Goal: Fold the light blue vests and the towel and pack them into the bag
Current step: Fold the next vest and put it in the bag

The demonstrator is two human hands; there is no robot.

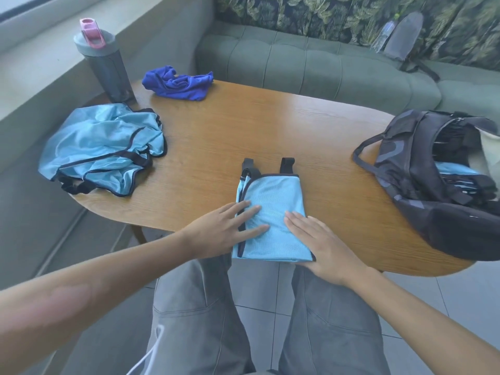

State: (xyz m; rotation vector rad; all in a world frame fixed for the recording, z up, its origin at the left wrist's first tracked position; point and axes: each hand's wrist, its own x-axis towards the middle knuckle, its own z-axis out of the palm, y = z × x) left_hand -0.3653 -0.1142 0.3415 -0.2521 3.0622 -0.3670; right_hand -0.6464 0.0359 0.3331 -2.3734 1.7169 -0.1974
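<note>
Hands are lying flat on a folded light blue vest (273,217) at the near edge of the wooden table (270,131), and I am watching both from the head camera. My left hand (224,228) is resting palm down with its fingers spread apart across the folded vest's left edge, where the dark trim is showing. My right hand (322,247) is pressing palm down on the vest's lower right part, fingers straight and close together, with the heel of the hand reaching over the table edge. Neither hand is gripping anything; both are laid open on the cloth. Two black straps are sticking out from the vest's far end.

I am seeing a loose heap of light blue vests (105,147) lying crumpled at the left end of the table, well apart from the folded one. Beyond it a dark blue towel (178,83) is sitting bunched up near the far edge, just beside a grey bottle with a pink cap (104,60) that is standing upright at the table's far left corner.

At the right end the dark bag (438,185) is lying open toward me, and some light blue fabric is showing inside its mouth. Past the table a green couch (311,63) is running along the wall, with a grey backpack (404,36) leaning on it. My grey trousers (194,307) are filling the lower part of the view.
</note>
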